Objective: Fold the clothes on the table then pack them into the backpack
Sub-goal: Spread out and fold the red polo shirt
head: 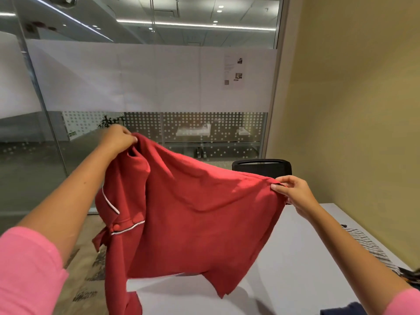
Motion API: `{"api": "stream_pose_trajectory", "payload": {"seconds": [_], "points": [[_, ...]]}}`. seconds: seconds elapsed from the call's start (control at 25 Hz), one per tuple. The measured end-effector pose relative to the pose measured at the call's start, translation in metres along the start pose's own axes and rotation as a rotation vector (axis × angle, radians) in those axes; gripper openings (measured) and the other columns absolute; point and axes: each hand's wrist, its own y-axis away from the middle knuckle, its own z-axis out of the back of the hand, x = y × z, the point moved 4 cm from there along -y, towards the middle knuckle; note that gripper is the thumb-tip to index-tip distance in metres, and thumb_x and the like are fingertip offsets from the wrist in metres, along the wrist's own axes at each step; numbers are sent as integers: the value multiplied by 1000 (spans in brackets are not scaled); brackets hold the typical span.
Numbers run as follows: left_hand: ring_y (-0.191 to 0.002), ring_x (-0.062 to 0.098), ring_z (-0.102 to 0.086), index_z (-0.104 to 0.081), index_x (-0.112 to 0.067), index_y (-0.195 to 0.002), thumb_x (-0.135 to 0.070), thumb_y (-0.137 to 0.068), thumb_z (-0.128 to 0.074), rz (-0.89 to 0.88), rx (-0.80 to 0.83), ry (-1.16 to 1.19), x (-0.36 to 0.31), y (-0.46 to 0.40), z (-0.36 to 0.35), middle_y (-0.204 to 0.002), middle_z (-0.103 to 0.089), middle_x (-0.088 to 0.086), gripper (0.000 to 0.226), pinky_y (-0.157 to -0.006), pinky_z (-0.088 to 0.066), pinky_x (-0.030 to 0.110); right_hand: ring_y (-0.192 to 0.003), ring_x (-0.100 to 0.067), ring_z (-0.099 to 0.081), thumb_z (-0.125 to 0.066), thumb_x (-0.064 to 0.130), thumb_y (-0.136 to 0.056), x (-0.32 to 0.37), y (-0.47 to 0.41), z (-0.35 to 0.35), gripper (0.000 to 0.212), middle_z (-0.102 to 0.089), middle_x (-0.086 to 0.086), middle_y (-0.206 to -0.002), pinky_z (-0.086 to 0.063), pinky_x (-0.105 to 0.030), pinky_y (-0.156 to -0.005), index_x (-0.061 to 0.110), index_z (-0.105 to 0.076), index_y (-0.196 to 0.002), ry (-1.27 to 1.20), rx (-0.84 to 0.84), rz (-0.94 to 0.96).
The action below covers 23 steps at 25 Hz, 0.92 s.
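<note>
A red garment point(193, 214) with white piping and a red button hangs spread in the air above the white table point(295, 258). My left hand point(118, 138) grips its upper left edge, raised high. My right hand point(293, 192) pinches its upper right corner, lower and nearer the table. The garment's lower hem dangles just above the tabletop, and one part hangs down past the table's left edge. No backpack is in view.
A striped black-and-white cloth point(372, 248) lies at the table's right edge, and a dark blue fabric point(343, 310) shows at the bottom right. A black chair back point(261, 167) stands behind the table. A glass wall runs behind, a yellow wall on the right.
</note>
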Motion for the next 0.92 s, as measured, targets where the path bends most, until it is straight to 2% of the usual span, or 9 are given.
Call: {"api": "stream_pose_trajectory", "payload": {"seconds": [0.08, 0.16, 0.28, 0.44, 0.52, 0.6, 0.68, 0.76, 0.92], "points": [[-88, 27, -65, -73, -4, -98, -14, -75, -78, -18, 260, -101, 8, 15, -28, -95, -71, 16, 26, -79, -47, 30, -66, -12, -59, -78, 5, -75, 14, 3, -11, 14, -68, -2, -77, -42, -21, -54, 12, -70, -85, -47, 30, 12], [-93, 24, -65, -70, -8, -108, -17, -72, -83, -64, 415, -128, 4, 39, -55, -99, -69, 12, 40, -86, -48, 31, -69, -11, -62, -78, 5, -75, 29, 7, -28, 13, -70, -2, -77, -46, -20, -57, 11, -73, -85, -68, 108, 37], [-96, 16, -64, -68, -14, -113, -22, -75, -81, -211, 482, 71, -29, 86, -91, -106, -68, 5, 41, -88, -48, 28, -71, -15, -65, -77, 4, -75, 44, 15, -59, 15, -70, -9, -81, -52, -22, -61, 4, -73, -90, -54, 263, 13], [-111, 0, -57, -65, -21, -121, -30, -80, -75, -423, 579, 313, -87, 154, -135, -119, -66, -10, 43, -98, -39, 17, -72, -17, -64, -76, 1, -75, 51, 27, -89, 17, -69, -11, -79, -52, -22, -65, 0, -73, -92, 24, 373, 16], [-107, -3, -58, -66, -24, -121, -30, -80, -75, -405, 617, 414, -101, 173, -153, -115, -67, -11, 42, -92, -41, 14, -75, -21, -65, -77, 2, -75, 50, 33, -93, 18, -69, -13, -80, -52, -28, -71, 1, -72, -92, 46, 417, 9], [-87, 0, -62, -72, -23, -106, -29, -79, -75, -343, 617, 485, -104, 180, -163, -94, -71, -7, 28, -82, -45, 19, -75, -24, -65, -76, 3, -76, 48, 37, -89, 24, -68, -14, -82, -53, -33, -72, 0, -68, -98, 29, 431, -31], [-70, 5, -58, -74, -16, -88, -28, -80, -75, -278, 640, 535, -100, 181, -171, -77, -68, -2, 16, -72, -44, 26, -76, -23, -64, -75, 1, -77, 43, 41, -82, 27, -65, -10, -83, -53, -33, -70, 5, -63, -100, -19, 403, -54], [-69, 11, -54, -72, -9, -82, -28, -81, -74, -202, 694, 612, -94, 182, -178, -73, -63, 2, 19, -70, -40, 30, -78, -21, -63, -77, 0, -75, 39, 46, -75, 26, -64, -10, -86, -53, -32, -69, 10, -61, -94, -1, 322, 3], [-77, 22, -54, -71, -1, -91, -34, -79, -74, -77, 802, 799, -86, 189, -183, -82, -63, 14, 35, -75, -40, 35, -79, -21, -67, -81, 14, -73, 34, 59, -71, 15, -71, -8, -82, -58, -35, -76, 15, -70, -83, 162, 159, 162]]}}
